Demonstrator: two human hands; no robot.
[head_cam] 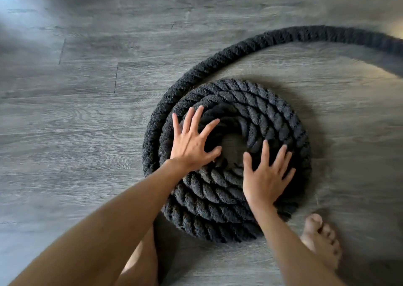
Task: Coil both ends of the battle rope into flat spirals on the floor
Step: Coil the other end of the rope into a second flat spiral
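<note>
A thick black battle rope (270, 115) lies wound in a flat spiral of several turns on the grey wood floor, with a small bare gap at its centre. Its loose length leaves the spiral's left side and curves up and off to the right edge of the view. My left hand (193, 143) lies flat on the spiral's left inner turns, fingers spread and straight. My right hand (265, 176) lies flat on the lower right turns, fingers also spread. Neither hand curls round the rope.
Grey plank floor (87, 111) stretches to the left and beyond the spiral. My bare right foot (321, 240) stands just right of the coil's near edge, and my left knee (141, 261) is at the bottom, close to the coil.
</note>
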